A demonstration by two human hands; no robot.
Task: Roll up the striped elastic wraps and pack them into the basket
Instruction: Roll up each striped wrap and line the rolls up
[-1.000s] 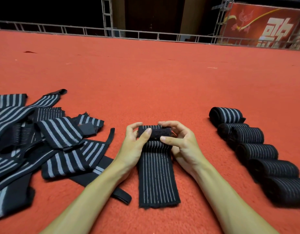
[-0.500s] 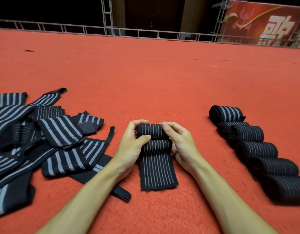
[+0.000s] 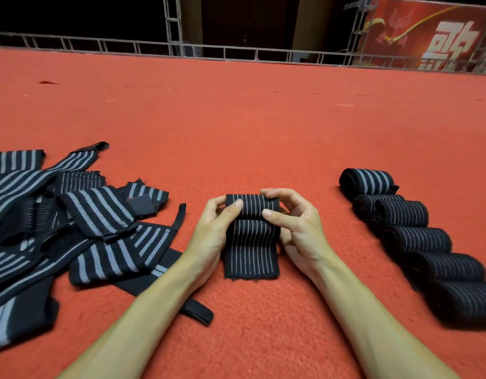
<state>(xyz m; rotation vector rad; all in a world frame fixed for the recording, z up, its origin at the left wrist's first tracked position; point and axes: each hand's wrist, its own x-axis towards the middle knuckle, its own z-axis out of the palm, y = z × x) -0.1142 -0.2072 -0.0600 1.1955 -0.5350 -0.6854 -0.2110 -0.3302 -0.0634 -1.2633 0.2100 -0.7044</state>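
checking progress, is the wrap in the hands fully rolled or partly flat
Partly rolled: the wrap is rolled at its far end, gripped by the left hand and right hand; its near end lies flat.

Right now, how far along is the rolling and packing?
Done: a row of rolled wraps lies at right. In hand: left hand and right hand roll one wrap, its near end flat. Left: the loose pile on the left; no basket is in view, so nothing packed.

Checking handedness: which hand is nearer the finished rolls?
Right. The right hand grips the wrap at the end facing the finished rolls; the left hand grips the other end.
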